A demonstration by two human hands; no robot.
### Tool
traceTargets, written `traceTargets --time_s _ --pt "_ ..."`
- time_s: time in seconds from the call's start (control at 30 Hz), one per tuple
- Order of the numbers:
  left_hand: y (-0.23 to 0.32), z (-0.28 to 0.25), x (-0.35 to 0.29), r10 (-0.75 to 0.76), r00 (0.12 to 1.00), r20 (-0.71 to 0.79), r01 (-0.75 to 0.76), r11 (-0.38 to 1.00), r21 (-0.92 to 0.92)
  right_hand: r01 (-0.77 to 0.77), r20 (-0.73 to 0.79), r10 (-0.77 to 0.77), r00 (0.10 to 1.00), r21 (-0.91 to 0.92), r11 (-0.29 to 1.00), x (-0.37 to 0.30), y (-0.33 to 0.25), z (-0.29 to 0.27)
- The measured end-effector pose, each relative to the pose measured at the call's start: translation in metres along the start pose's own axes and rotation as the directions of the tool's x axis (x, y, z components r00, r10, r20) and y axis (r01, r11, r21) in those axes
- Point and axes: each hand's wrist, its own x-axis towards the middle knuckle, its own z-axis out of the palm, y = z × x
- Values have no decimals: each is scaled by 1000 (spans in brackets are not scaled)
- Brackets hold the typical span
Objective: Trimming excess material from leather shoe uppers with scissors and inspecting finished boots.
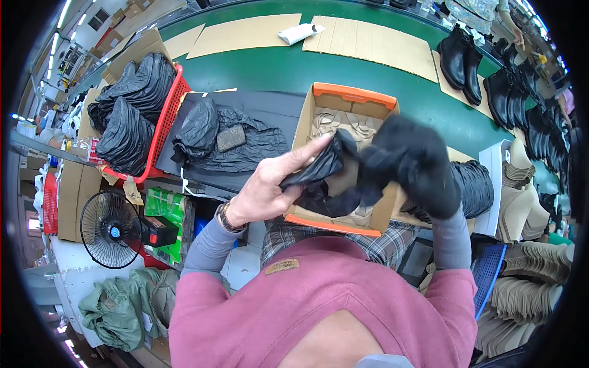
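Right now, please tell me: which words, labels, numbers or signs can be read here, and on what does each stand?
Cardboard tag below the red basket: handwritten mark, not copied here.
Tan patch on the pink top: lettering too small to read.
Fan hub: blue badge, too small to read.
Orange-rimmed box: print too small to read.

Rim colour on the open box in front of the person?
Orange: the box rim shows best in the head view, along its far edge.

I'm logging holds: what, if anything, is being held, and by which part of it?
Left grip: a black piece, by its left edge. Right grip: blurred and covered in black, so its hold cannot be told.
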Motion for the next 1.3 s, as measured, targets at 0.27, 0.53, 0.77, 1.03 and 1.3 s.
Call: traceTargets --time_s 0.27,0.53,0.77,1.03,1.3 --pt "-12 28 0 -68 939 -338 -113 865 -488 62 -486 287 825 584 810 -28 -2 4" --pt "-10 61 17 68 944 -324 -212 876 -433 -534 -132 536 834 54 844 -19 3 38" --pt "-3 26 34 -215 962 -166 38 710 -703 -244 -173 197 965 -318 916 -7 -8 47" --pt "-8 44 32 -299 929 -220 95 763 -639 -214 -401 63 914 -344 914 -12 7 60" --pt "-5 47 31 88 886 -455 -81 996 35 -472 -123 457 881 -302 828 -2 0 55"
